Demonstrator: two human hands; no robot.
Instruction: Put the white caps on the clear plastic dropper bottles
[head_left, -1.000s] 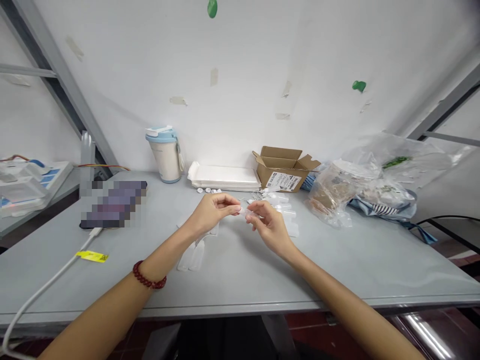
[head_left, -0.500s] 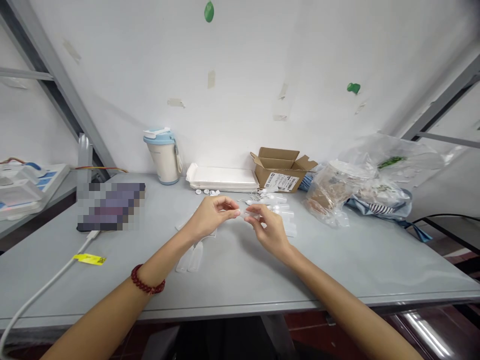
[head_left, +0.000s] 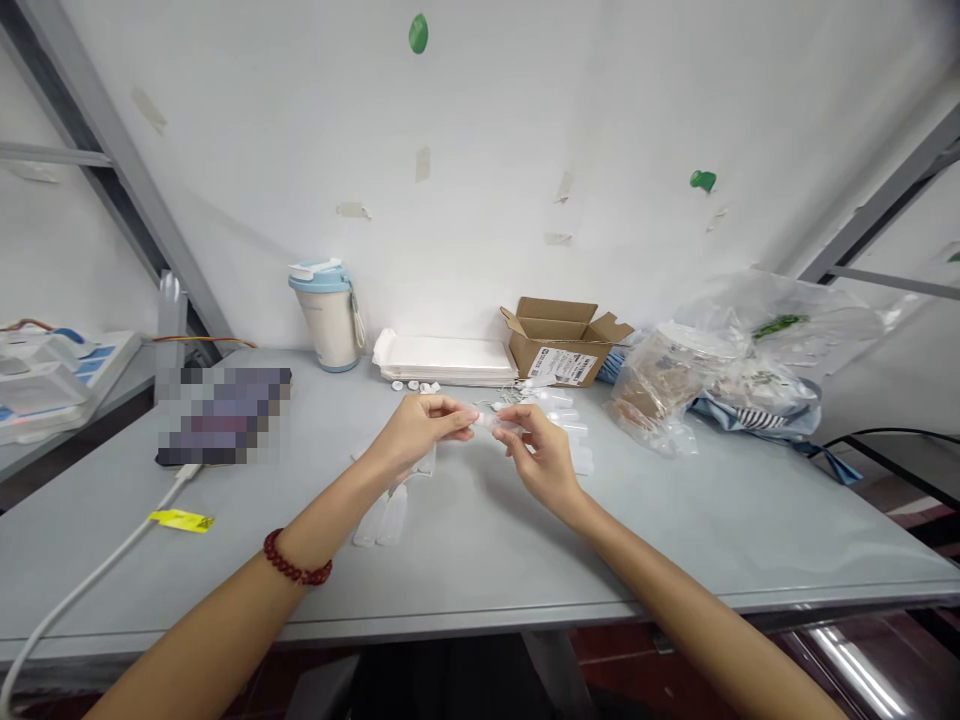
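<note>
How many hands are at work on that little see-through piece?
2: the left hand on the left, the right hand on the right, both pinching the small translucent piece. No other hands show.

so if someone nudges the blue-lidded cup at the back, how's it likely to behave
The blue-lidded cup may tip if pushed high, as it stands tall and narrows towards its base. On its side it would probably roll, since its body looks round. Its strap, hanging in a loop, could snag.
</note>
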